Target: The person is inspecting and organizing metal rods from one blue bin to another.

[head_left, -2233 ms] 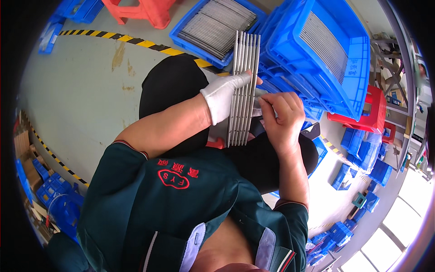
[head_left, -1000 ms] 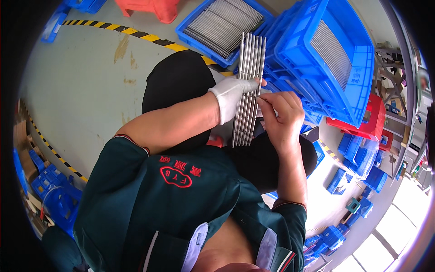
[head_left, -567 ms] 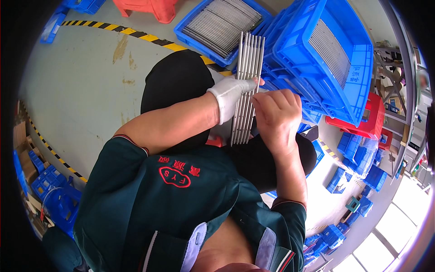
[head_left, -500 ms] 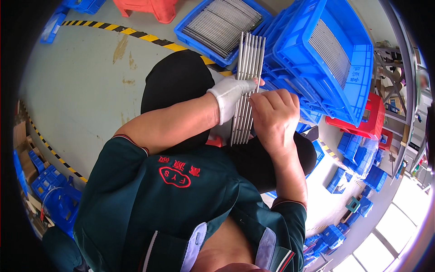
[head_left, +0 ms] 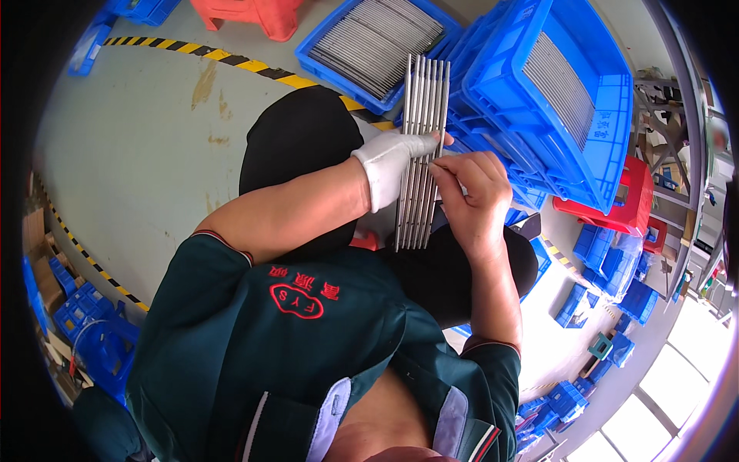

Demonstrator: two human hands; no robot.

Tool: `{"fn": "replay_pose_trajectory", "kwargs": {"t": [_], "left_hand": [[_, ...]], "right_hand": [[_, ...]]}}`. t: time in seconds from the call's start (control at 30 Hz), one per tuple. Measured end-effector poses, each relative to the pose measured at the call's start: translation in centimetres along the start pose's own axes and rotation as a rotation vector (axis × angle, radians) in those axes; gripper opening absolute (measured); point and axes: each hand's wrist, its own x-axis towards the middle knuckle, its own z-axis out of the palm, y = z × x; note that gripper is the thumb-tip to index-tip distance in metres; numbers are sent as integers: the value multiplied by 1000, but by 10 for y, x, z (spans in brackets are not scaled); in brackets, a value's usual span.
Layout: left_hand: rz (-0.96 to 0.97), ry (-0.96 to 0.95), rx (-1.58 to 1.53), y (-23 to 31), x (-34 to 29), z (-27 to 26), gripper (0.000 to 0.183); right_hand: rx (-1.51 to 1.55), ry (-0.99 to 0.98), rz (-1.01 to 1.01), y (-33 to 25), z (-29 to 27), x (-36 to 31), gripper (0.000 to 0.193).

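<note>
Several slim metal rods point(head_left: 416, 196) lie side by side in a flat row above my lap, their lengths running away from me. My left hand point(head_left: 395, 159), in a white glove, grips the row across its middle with the thumb over the top. Bare, my right hand point(head_left: 476, 189) is at the right edge of the row. Its thumb and forefinger are pinched together at the rods; whether a rod is between them is hidden.
Ahead, a blue crate point(head_left: 308, 58) holds many similar rods. At the right, stacked blue crates point(head_left: 493, 100) rise close to my right hand, the top one tilted with rods inside. A red stool point(head_left: 637, 196) stands beside them. Yellow-black tape point(head_left: 254, 65) crosses the floor.
My right hand's fingers have curled in and shifted slightly at the row's right edge. The near ends of the rods have swung a little to the right. My left hand keeps its grip.
</note>
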Motion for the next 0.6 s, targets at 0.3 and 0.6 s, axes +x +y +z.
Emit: {"fn": "replay_pose_trajectory", "kwargs": {"t": [0.3, 0.6], "left_hand": [[23, 49, 70, -1, 0, 4, 21], [-32, 25, -10, 2, -1, 5, 23]], "right_hand": [[-175, -53, -112, -6, 2, 2, 12], [6, 29, -44, -3, -1, 1, 11]]}}
